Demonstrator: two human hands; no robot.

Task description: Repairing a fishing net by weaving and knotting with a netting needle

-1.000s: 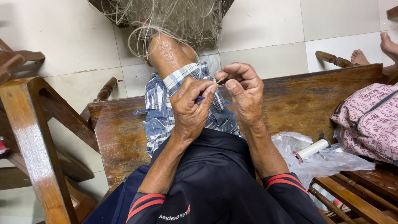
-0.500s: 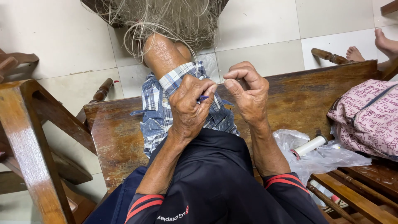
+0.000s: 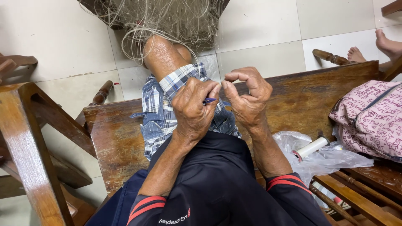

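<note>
My left hand (image 3: 193, 109) is closed around a small blue tool (image 3: 209, 100), whose tip pokes out toward my right hand. My right hand (image 3: 247, 94) sits just beside it, thumb and forefinger pinched together, apparently on a fine thread too thin to make out. Both hands hover over my knee (image 3: 163, 54) and plaid shorts (image 3: 161, 113). A heap of pale fishing net (image 3: 167, 16) lies on the tiled floor beyond the knee, with loose strands trailing over it.
I sit on a dark wooden bench (image 3: 301, 96). A pink patterned bag (image 3: 370, 119) rests at the right, beside a clear plastic bag (image 3: 331, 161) with a white spool (image 3: 312, 147). Another person's bare feet (image 3: 372, 48) show top right. A wooden chair frame (image 3: 29, 138) stands left.
My hands have shifted slightly and the right fingers have curled into a tighter pinch close to the left thumb. The view has tilted a little.
</note>
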